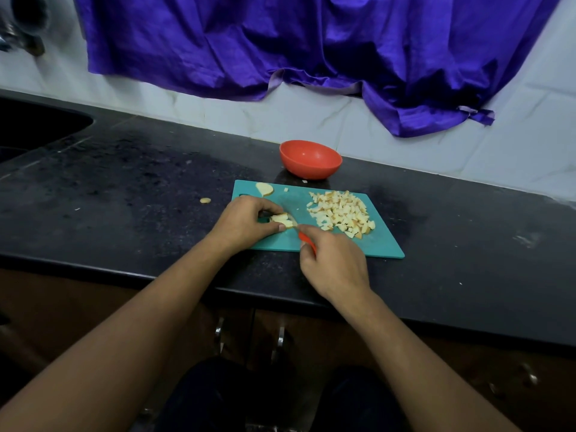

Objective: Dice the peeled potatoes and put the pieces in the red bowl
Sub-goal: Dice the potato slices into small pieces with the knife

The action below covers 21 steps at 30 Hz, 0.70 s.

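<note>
Dicing the last potato piece

Pinching a potato piece [280, 220] steady on the teal cutting board [381, 246], the left hand [246, 224] is bracing it while the right hand [335, 261] is gripping the red-handled knife [304, 237]. Diced pieces [339, 213] are piling beside, awaiting the empty red bowl [310, 159] on the bench [124, 182].

The light is dim and even, and its source cannot be told. The white wall [405, 145] and purple cloth [311, 42] are brightest. The black counter [124, 169] carries a dull sheen and a faint red reflection under the bowl [310, 159]. Shadows are soft. The top-left corner is blurred and the cupboards [93, 307] are murky. The counter's edge bows with wide-angle distortion.
</note>
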Each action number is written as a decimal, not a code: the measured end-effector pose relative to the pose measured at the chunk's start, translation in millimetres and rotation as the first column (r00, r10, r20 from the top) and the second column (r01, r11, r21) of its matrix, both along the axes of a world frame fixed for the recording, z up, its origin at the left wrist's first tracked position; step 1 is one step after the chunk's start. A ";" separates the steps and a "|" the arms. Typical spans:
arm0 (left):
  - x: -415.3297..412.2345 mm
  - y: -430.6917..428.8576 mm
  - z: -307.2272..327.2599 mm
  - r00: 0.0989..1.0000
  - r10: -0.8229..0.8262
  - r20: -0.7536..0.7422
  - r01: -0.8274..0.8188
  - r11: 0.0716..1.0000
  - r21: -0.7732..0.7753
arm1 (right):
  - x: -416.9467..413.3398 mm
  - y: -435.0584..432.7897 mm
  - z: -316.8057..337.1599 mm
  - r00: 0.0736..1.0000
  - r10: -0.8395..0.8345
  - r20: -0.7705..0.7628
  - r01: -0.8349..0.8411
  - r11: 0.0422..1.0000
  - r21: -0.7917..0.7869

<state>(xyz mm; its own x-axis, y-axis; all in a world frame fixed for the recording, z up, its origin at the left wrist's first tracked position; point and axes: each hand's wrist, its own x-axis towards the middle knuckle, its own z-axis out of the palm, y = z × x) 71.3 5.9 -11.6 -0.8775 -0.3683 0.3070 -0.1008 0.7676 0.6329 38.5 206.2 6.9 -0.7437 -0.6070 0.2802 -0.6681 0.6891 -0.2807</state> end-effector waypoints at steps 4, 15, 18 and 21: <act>0.4 0.6 0.0 0.999 0.032 0.002 -0.032 0.999 -0.003 | -0.9 0.0 0.8 0.999 -0.049 0.003 0.049 0.997 -0.062; -0.7 -0.2 -3.0 0.999 0.049 -0.021 -0.049 0.999 -0.016 | 9.1 -21.3 4.6 0.998 -0.002 -0.067 0.003 1.000 0.023; -2.1 -0.9 -4.6 0.998 0.055 -0.026 -0.056 0.998 -0.034 | 8.2 -24.5 1.0 0.996 0.010 -0.084 -0.004 0.997 0.073; -3.3 -0.4 -5.4 0.997 0.068 -0.025 -0.070 0.995 -0.064 | 7.0 -23.6 -0.8 0.995 0.030 -0.097 -0.018 0.992 0.122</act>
